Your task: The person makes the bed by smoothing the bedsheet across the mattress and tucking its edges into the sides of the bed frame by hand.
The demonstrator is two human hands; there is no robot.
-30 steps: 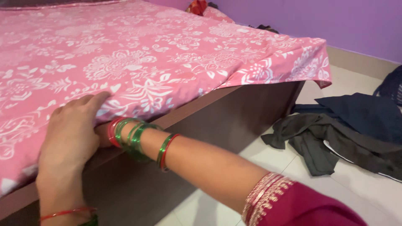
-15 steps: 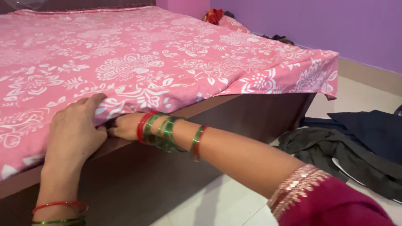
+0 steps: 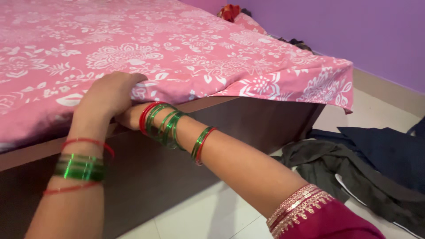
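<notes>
A pink bedsheet [image 3: 177, 48] with a white flower print covers the mattress on a dark brown bed frame [image 3: 248, 119]. My left hand [image 3: 108, 93] lies on the sheet's edge, fingers curled over it and pressing it down. My right hand [image 3: 126, 117] is pushed under the mattress edge just beneath the left hand; only its base shows, and its fingers are hidden by the sheet. Red and green bangles ring both wrists.
Dark clothes [image 3: 354, 163] lie heaped on the pale tiled floor [image 3: 212, 217] to the right of the bed. A purple wall [image 3: 345, 31] runs behind. Red cloth [image 3: 231, 11] sits at the bed's far corner.
Both hands have slid to the right along the bed's edge, the left staying on top of the sheet and the right staying tucked beneath. The view has shifted closer.
</notes>
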